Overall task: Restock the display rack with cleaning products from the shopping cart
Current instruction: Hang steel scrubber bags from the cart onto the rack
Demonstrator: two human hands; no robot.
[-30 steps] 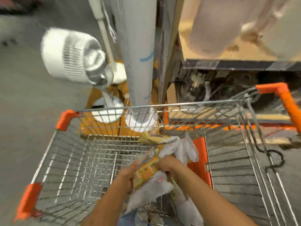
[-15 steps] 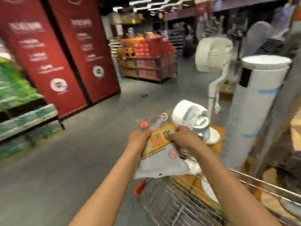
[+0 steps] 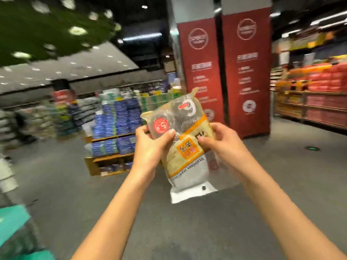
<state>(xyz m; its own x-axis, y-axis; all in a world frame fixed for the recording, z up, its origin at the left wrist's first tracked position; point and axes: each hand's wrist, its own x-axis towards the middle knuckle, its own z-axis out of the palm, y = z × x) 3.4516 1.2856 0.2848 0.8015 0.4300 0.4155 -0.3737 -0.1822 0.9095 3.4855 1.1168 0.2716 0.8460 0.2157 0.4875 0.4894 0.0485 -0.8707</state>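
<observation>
Above the grey shop floor [image 3: 56,184], held out in front of the person at about chest height, a flat plastic packet [image 3: 185,145] of stainless steel scourers is hanging in the air between both hands, resting on nothing. Its long axis is running nearly upright, leaning a little to the left at the top; it is turned upside down, so the white header strip with the hang hole is pointing down toward the person and the clear end with the red price sticker is pointing up and away. The left hand [image 3: 150,147] is grasping the packet's left edge, thumb pressing across the front just below the sticker, fingers curling behind. The right hand [image 3: 223,143] is grasping the right edge, its fingers pinching the yellow label. Both bare forearms are reaching forward and converging on the packet. Stacked blue goods on a wooden display rack [image 3: 112,145] are standing well beyond, with red pillars [image 3: 225,72] further right.
</observation>
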